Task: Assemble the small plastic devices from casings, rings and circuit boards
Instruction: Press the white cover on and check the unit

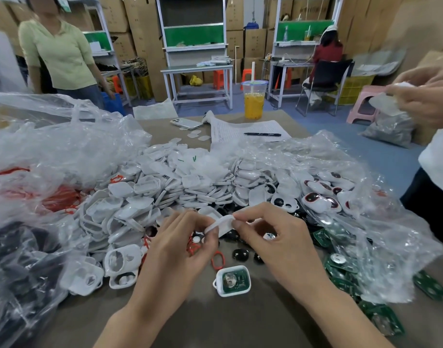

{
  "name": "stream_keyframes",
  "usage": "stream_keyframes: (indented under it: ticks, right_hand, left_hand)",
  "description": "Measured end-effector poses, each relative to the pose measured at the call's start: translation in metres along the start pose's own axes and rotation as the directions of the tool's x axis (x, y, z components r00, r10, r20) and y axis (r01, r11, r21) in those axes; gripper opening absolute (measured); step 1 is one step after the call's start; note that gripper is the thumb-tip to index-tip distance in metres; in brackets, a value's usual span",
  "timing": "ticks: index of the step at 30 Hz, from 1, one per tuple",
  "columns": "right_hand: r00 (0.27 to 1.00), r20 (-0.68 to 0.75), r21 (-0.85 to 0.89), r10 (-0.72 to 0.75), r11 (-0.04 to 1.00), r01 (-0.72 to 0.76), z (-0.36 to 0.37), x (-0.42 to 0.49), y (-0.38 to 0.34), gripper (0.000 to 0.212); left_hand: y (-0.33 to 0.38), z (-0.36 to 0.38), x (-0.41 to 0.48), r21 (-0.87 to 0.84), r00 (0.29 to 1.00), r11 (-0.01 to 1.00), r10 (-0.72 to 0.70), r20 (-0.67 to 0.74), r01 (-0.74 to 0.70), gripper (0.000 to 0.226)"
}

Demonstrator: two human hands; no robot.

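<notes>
Here, the left hand and the right hand both pinch one white casing just above the table, each gripping an opposite edge between thumb and fingertips. Red rings show under the left hand's curled fingers. Just below the hands, an open casing lies on the table with a green circuit board seated inside it and a loose red ring beside it. Behind the hands is a heap of white casings. More green boards spill from a clear plastic bag at the right. Farther back stand a cup of orange drink and a pen on paper.
</notes>
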State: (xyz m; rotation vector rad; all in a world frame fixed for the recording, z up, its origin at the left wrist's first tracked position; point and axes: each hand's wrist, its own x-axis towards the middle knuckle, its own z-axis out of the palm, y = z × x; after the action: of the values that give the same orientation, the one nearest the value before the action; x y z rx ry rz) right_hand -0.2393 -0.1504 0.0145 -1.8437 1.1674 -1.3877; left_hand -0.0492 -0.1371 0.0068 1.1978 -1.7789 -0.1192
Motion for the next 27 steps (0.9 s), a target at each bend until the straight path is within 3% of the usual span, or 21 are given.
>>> stream_keyframes:
  ticks: [11,21,25,27]
  right_hand:
    - [0.998,0.042,0.056,0.054,0.997,-0.057,-0.002,0.001,-0.002,0.016]
    - [0.989,0.144,-0.002,0.024,1.000,-0.024,0.002,-0.002,0.000,0.009]
    - [0.986,0.169,0.026,-0.016,1.000,0.011,0.004,-0.002,0.000,0.008]
    - [0.991,0.127,0.099,0.034,0.994,-0.047,0.003,0.000,-0.003,0.011]
  left_hand:
    - [0.001,0.000,-0.002,-0.043,0.999,0.998,-0.042,0.029,0.043,0.007]
    - [0.000,0.001,-0.001,0.032,0.993,0.999,0.032,0.112,-0.036,0.011]
    - [0.005,-0.001,0.002,-0.039,0.997,0.999,0.002,0.075,0.001,0.010]
    - [0.011,-0.001,0.003,-0.147,0.995,0.984,-0.091,0.044,0.096,0.010]
